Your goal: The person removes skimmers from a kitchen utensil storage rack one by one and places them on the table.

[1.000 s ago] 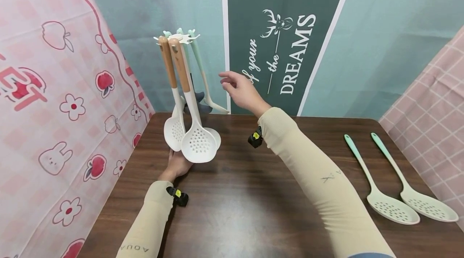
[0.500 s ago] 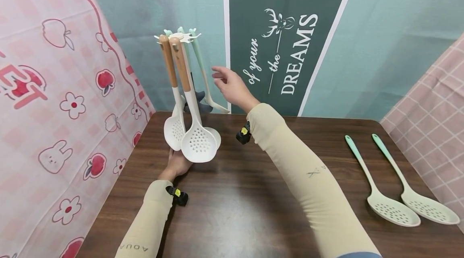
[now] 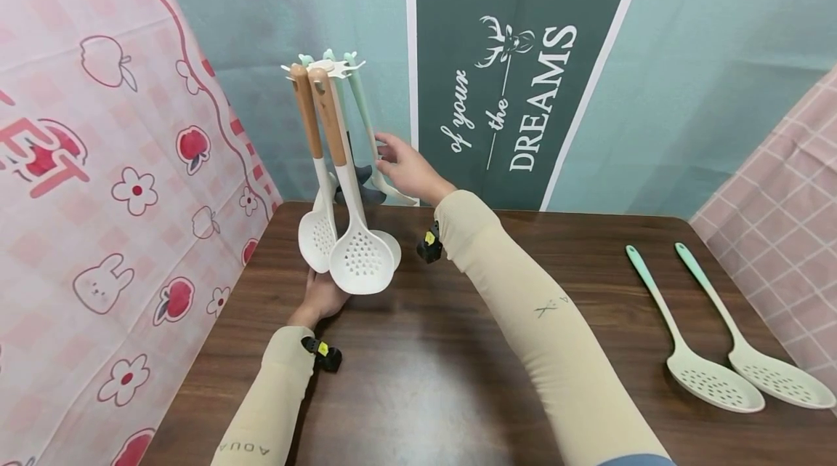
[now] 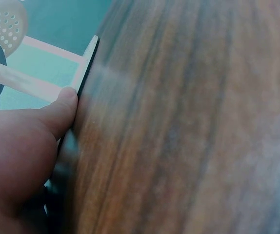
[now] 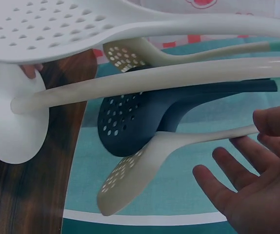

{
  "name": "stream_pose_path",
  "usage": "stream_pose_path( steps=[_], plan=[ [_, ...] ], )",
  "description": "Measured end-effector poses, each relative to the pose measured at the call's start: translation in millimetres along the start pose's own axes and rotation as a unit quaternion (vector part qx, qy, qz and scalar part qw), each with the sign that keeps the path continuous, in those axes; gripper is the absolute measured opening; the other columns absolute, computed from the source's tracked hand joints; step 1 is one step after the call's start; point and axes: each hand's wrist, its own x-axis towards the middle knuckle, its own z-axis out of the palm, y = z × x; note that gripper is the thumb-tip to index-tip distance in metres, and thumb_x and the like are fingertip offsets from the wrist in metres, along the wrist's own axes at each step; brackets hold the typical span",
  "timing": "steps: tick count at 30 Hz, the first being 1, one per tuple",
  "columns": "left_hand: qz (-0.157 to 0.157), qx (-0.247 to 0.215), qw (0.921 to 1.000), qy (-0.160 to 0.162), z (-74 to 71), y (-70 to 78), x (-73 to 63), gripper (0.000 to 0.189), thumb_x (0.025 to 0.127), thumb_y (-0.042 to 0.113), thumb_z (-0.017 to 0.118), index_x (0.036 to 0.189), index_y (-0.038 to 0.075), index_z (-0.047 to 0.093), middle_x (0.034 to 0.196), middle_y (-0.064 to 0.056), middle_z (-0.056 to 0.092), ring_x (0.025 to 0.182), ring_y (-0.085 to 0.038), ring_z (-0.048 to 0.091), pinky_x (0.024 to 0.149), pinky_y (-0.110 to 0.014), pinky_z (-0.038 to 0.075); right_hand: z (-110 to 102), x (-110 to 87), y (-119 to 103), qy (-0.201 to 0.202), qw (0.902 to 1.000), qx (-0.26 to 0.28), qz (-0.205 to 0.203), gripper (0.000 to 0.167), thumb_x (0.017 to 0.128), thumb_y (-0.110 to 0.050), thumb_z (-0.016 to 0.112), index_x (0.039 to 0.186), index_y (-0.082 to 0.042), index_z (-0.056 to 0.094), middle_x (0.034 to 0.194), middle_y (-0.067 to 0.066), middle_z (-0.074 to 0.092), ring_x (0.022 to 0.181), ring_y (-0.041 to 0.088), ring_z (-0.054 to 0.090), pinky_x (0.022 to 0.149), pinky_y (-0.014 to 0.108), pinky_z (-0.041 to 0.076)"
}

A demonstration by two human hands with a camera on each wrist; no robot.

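Note:
A white utensil stand with a hooked top point(image 3: 330, 67) and round base point(image 5: 13, 131) stands at the table's back left. My left hand point(image 3: 322, 296) grips its base low down, thumb on the rim; its other fingers are mostly hidden. Two white skimmers point(image 3: 361, 261) with wooden handles hang at the front. Behind them hang dark blue skimmers point(image 5: 130, 114) and cream skimmers with mint handles. My right hand point(image 3: 410, 168) is at the rightmost cream skimmer point(image 5: 145, 165), thumb and forefinger on either side of its handle, the other fingers loosely spread.
Two more cream skimmers point(image 3: 713, 382) with mint handles lie side by side at the right of the brown wooden table point(image 3: 418, 379). Printed cloths hang behind point(image 3: 608, 124) and at the left point(image 3: 137, 270); a checked pink cloth point(image 3: 778, 219) hangs at the right.
My right hand has moved left and slightly down to the handle of the rightmost hanging skimmer. My left hand keeps its grip on the stand's base.

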Motion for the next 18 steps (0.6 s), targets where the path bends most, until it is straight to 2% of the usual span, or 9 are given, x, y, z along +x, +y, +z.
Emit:
stream_pose_path(
  steps=[7,18],
  plan=[
    [-0.005,-0.009,0.9999,0.004,-0.8,0.2,0.6,0.066,0.097,0.025,0.063,0.151,-0.005,0.040,0.157,-0.029,0.036,0.149,-0.045,0.024,0.119,-0.066,0.007,-0.9,0.4,2.2,0.016,0.9997,-0.016,0.001,0.044,0.107,-0.009,0.051,0.150,-0.007,0.046,0.133,0.018,0.061,0.125,0.027,0.057,0.107,0.039,0.045],
    [-0.022,-0.009,0.9997,-0.012,0.5,0.5,1.9,0.069,0.098,0.025,0.064,0.153,-0.003,0.036,0.159,-0.029,0.033,0.150,-0.044,0.022,0.119,-0.067,0.006,-1.4,-0.7,4.7,0.032,0.9992,-0.023,-0.011,0.033,0.108,-0.010,0.048,0.141,-0.005,0.055,0.125,0.020,0.064,0.111,0.029,0.064,0.098,0.040,0.048]
  ],
)
